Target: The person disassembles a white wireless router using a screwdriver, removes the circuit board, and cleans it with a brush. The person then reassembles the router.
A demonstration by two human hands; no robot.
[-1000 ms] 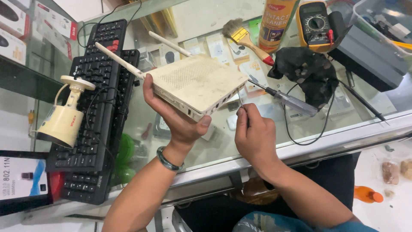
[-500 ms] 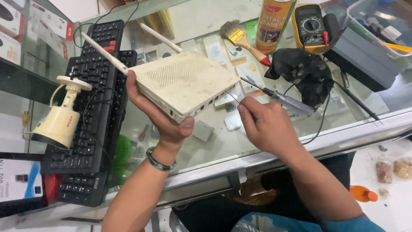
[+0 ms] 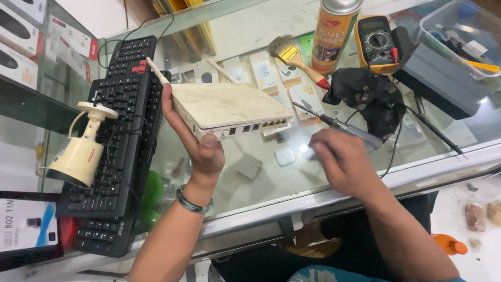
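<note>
Since half a second ago, right hand lowered from the router to the screwdriver on the glass. Left of the router, a keyboard. Left hand clamps the router's left end, ports facing the person. I judge: tool pickup; a firm grasp of the handle comes next. Right hand is curled, whether gripping I cannot tell.

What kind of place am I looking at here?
Probably an electronics repair counter: a glass-topped counter holds a yellow handheld multimeter, a tall spray can and a clear-handled screwdriver, while the left hand holds a white router with antennas.
</note>
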